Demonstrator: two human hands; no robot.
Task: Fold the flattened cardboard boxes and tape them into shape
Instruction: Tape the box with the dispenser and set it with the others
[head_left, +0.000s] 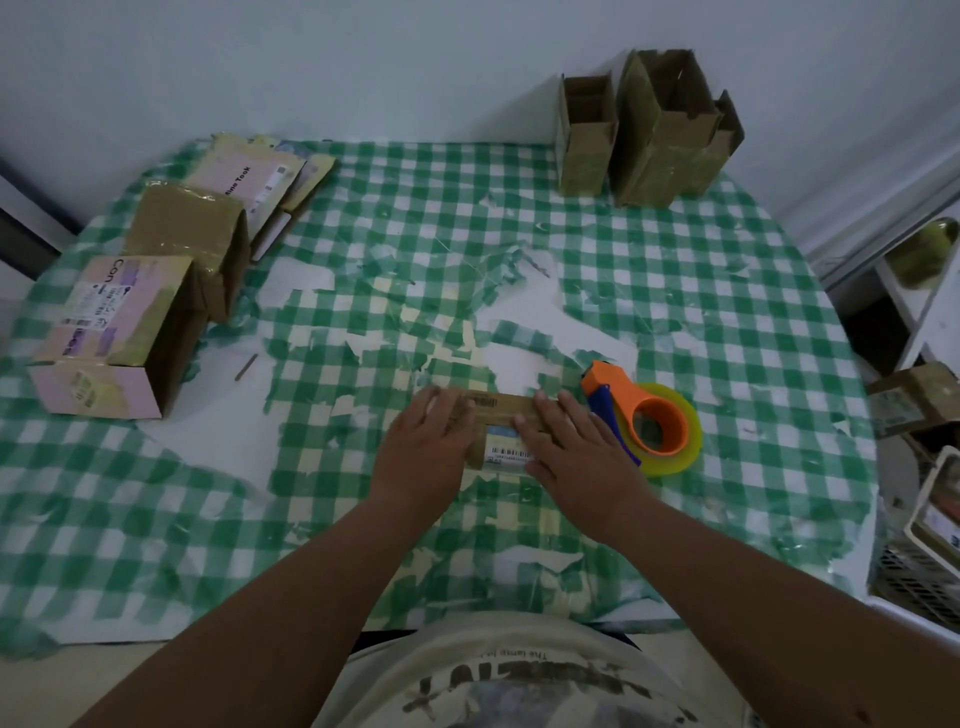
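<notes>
Fingers (540, 415) flat atop small box (501, 431)

Both hands (498, 447) cover most of the small cardboard box (501, 415); its label print is unreadable.

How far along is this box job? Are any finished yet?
Some look done: two open-topped boxes stand at the far right, and two taped boxes sit at the left. In hand: both the left hand and right hand press a small box flat-fingered, tape dispenser beside it. Left: flattened cardboard stacked at the far left.
</notes>
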